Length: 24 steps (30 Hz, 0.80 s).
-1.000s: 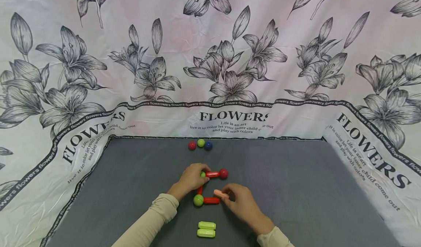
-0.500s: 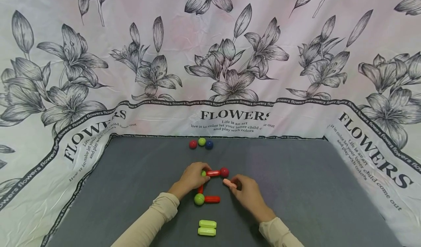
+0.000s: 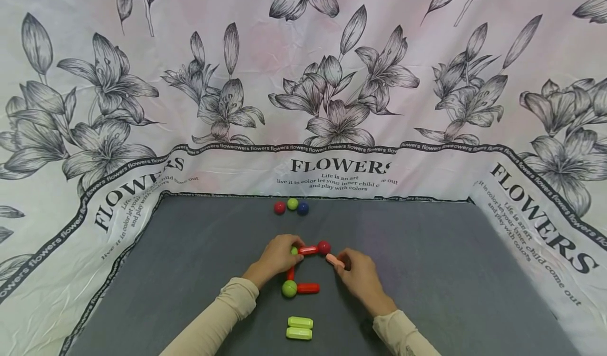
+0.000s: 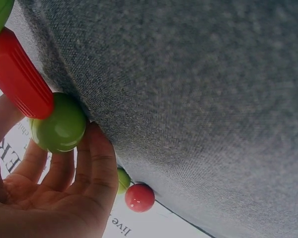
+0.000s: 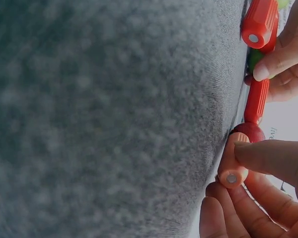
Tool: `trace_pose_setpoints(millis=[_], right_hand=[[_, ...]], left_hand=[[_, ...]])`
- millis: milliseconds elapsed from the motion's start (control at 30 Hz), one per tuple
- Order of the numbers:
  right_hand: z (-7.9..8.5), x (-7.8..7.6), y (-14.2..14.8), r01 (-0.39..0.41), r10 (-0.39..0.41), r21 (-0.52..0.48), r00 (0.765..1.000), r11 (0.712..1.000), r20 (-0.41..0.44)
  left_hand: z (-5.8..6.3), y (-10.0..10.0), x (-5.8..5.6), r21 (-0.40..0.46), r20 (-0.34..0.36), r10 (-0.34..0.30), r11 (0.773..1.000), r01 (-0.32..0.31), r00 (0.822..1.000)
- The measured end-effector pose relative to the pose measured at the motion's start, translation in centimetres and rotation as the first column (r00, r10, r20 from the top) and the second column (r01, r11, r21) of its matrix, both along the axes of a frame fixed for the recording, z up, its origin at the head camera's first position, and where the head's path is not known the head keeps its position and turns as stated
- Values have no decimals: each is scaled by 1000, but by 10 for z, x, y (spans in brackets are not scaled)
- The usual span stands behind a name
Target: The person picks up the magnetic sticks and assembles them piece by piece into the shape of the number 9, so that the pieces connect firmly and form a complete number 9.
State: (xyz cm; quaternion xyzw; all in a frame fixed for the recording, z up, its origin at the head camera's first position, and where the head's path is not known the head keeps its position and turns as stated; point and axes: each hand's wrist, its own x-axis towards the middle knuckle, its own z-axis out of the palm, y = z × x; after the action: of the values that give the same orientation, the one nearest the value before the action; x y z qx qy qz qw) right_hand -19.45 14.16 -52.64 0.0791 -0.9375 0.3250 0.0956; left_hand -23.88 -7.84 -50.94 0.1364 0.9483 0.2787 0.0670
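Observation:
My left hand (image 3: 277,253) grips a green ball (image 4: 62,124) at the far left corner of a C-shaped set of magnetic rods and balls. From that ball a red rod (image 3: 308,250) runs right to a red ball (image 3: 324,247). Another red rod (image 3: 291,274) leads nearer to a second green ball (image 3: 289,289), which has a further red rod (image 3: 308,288) on its right. My right hand (image 3: 361,276) pinches a peach-orange rod (image 5: 233,161) between thumb and fingers. One rod end is right at the red ball; the other shows a silver magnet tip.
Two lime-green rods (image 3: 300,328) lie side by side at the near side of the grey table (image 3: 450,272). At its back edge stand a red ball (image 3: 280,208), a green ball (image 3: 292,204) and a blue ball (image 3: 303,208). A flower-printed curtain (image 3: 332,177) rises behind.
My right hand has carried the peach-orange rod away from the near red rod, back and to the right, up to the red ball. My left hand keeps its grip on the green ball.

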Motion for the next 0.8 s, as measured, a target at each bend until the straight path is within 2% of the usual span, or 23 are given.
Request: trace_pose_setpoints(millis=[367,533,600,667,800], right_hand=[[1,0,1,12,-12,-21,1000,1000,-17],[0,0,-1,23,-23,-31,1000,999,14],[1,0,-1,19,-18,-33,1000,999,12],[2,1,-1,18,-18,-36,1000,999,11],[3,1,0,24,-23,-35,1000,999,21]], left_hand=[[0,-2,1,6,-11,-4,1000,4,1000],[8,-14,4,28,-1,24,999,-24,1000],[14,-22,5,24,33,47,999,-48,998],[19,-30,6,17,106,60,998,-62,993],[22,-41,10,32,251,49,998,-59,967]])
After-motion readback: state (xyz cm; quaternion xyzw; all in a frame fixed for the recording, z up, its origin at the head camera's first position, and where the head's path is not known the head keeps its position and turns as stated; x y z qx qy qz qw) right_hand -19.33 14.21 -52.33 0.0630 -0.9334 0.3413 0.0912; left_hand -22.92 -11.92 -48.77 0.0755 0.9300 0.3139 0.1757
